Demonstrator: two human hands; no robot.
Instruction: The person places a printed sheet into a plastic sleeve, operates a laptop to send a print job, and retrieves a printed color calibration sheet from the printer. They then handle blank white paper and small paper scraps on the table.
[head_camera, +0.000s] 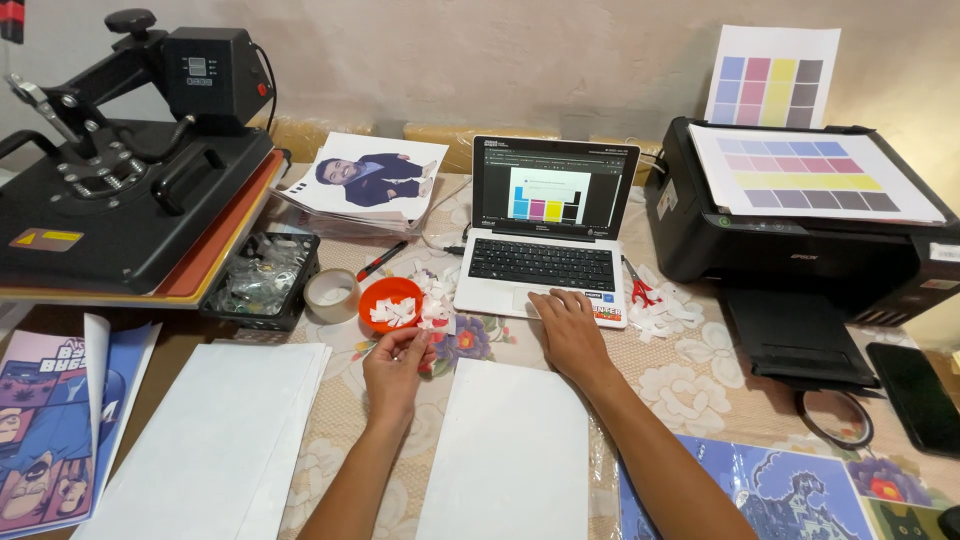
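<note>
The left hand (397, 357) pinches a small white paper scrap (408, 335) between curled fingertips, just below the orange bowl (391, 302). The right hand (566, 328) lies flat, fingers spread, on the laptop (545, 262) touchpad, holding nothing.

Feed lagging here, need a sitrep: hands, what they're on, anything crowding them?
Left hand pinching small white paper scrap beside orange bowl. Right hand flat on laptop trackpad. Scissors, paper scraps right of laptop.
</note>
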